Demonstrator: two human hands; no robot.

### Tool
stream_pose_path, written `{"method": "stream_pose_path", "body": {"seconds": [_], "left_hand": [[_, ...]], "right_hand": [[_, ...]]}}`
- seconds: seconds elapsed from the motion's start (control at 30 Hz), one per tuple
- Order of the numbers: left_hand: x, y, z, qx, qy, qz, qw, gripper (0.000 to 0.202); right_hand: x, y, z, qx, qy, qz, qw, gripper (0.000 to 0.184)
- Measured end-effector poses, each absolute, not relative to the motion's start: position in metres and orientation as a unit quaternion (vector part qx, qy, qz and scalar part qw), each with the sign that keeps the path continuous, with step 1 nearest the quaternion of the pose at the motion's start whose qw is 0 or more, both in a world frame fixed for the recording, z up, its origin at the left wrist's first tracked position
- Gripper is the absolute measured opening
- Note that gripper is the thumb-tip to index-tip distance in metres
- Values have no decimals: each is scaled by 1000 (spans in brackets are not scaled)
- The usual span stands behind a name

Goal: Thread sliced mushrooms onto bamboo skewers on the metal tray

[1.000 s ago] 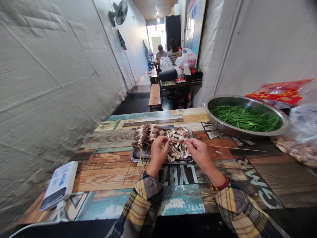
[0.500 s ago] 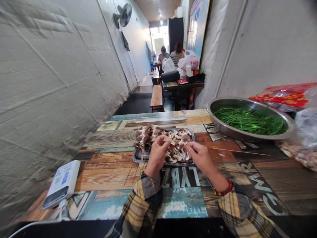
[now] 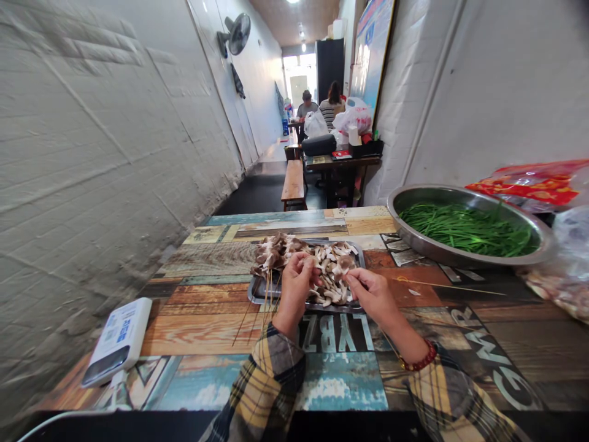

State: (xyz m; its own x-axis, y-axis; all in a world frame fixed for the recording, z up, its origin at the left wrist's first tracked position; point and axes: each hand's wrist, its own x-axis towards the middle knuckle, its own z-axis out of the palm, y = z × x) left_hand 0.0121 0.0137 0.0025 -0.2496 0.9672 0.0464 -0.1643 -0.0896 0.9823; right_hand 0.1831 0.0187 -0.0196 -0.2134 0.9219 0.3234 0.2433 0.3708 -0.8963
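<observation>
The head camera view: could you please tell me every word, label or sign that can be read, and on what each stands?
"LYBZ": large letters, upside down, on the tabletop.
"GMR": large slanted letters, same surface, right side.
Blue print on the white device: too small to read.
Print on the red plastic bag: too blurred to read.

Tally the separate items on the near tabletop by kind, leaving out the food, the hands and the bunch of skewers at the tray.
Metal tray: 1
Steel basin: 1
White device: 1
Loose bamboo skewer: 1
Plastic bags, red-printed and clear: 2
Total: 6
</observation>
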Motion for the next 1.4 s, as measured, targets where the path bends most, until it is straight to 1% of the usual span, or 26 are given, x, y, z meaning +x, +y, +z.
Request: {"method": "stream_pose_path", "body": {"seconds": [0.13,0.3,0.43,0.6,0.77,0.93,1.03,1.4], "left_hand": [[12,13,5,386,451,632,499,30],[11,16,6,341,373,665,550,27],[11,17,6,332,382,676,535,24],[12,18,8,332,421,683,495,26],[9,20,5,338,432,685,480,29],[6,21,0,348,449,677,468,23],[6,21,1,347,450,674,471,23],[9,18,6,315,429,681,502,30]], "right_hand": [[182,17,-18,-420,-693,364,458,29],[182,16,-19,-417,-724,343,429,29],[182,17,-21,-416,-738,328,418,29],[183,16,-20,-414,-749,315,410,29],[183,15,-19,-407,-761,301,405,28],[182,14,-19,-401,-767,306,397,28],[181,13,-18,-397,-769,306,397,28],[181,12,-17,-394,-777,301,388,27]]}}
